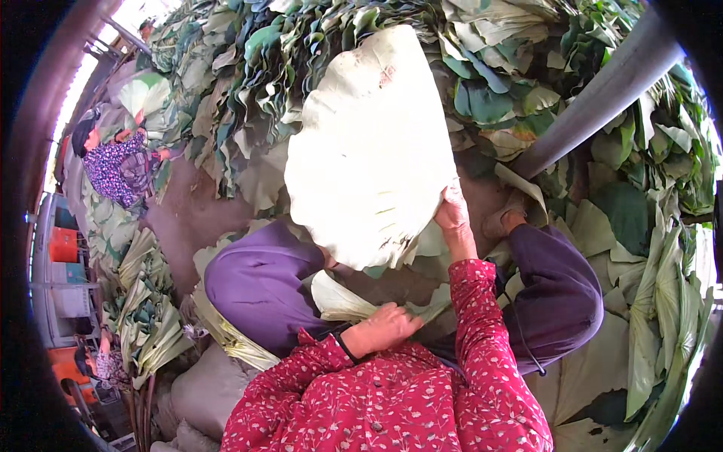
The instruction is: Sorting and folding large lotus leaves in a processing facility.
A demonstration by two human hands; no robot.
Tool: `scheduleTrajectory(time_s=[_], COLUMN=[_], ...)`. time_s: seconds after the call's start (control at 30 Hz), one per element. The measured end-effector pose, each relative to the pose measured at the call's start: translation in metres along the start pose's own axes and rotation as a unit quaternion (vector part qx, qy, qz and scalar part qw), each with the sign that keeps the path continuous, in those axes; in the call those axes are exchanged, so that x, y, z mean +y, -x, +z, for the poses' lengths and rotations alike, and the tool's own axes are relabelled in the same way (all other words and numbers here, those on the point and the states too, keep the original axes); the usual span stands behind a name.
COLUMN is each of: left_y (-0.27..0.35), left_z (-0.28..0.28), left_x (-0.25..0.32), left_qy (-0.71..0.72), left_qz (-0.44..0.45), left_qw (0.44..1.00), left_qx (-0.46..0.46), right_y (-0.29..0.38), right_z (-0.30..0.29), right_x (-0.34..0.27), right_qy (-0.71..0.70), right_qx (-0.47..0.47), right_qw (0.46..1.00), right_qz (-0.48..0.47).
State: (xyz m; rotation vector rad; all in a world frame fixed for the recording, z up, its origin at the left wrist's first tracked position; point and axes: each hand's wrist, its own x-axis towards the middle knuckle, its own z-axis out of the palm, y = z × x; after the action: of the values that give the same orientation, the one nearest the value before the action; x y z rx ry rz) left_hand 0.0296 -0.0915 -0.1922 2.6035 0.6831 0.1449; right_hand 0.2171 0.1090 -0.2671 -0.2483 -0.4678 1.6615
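My right hand [453, 209] grips the lower right edge of a large pale lotus leaf [367, 147]. The leaf is bright and washed out, with one rounded, wavy rim, a fairly straight right edge and a brown patch near its top. My left hand [383, 330] is in front of my chest with its fingers curled. Beside its fingertips lies the edge of a green leaf [432, 308], and whether the hand holds it cannot be made out. Another folded pale leaf [339, 296] lies between my legs, just beyond the left hand.
Stacked lotus leaves [271, 73] rise in front, and more leaves [666, 294] lie at my right. A thick metal pole [599, 96] slants down at the right. At the left, a person [113, 164] handles a leaf; another person [107, 361] is lower down, near orange crates [63, 244].
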Motion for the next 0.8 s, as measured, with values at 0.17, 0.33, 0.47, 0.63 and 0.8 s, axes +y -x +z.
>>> scheduleTrajectory(time_s=[0.17, 0.33, 0.47, 0.63, 0.8], left_y=[-0.003, -0.002, -0.003, -0.01, -0.008], left_z=[-0.004, -0.011, -0.01, -0.01, -0.004], left_x=[-0.001, -0.002, 0.0, 0.0, -0.007], left_qy=[-0.023, -0.019, 0.002, 0.025, 0.063], left_qz=[0.005, 0.001, 0.007, 0.013, 0.009], left_qw=[1.0, 0.999, 1.0, 0.997, 0.994], left_qx=[-0.01, -0.032, -0.025, -0.073, -0.087], right_y=[0.0, -0.006, -0.008, 0.0, 0.042], right_z=[-0.01, 0.005, 0.001, -0.035, -0.073], right_x=[0.0, 0.0, -0.001, 0.012, 0.045], right_qy=[-0.056, -0.063, -0.052, 0.165, 0.674], right_qx=[-0.028, 0.018, 0.041, 0.099, 0.029], right_qw=[0.998, 0.997, 0.997, 0.977, 0.689], right_qz=[-0.026, -0.047, -0.032, 0.092, 0.264])
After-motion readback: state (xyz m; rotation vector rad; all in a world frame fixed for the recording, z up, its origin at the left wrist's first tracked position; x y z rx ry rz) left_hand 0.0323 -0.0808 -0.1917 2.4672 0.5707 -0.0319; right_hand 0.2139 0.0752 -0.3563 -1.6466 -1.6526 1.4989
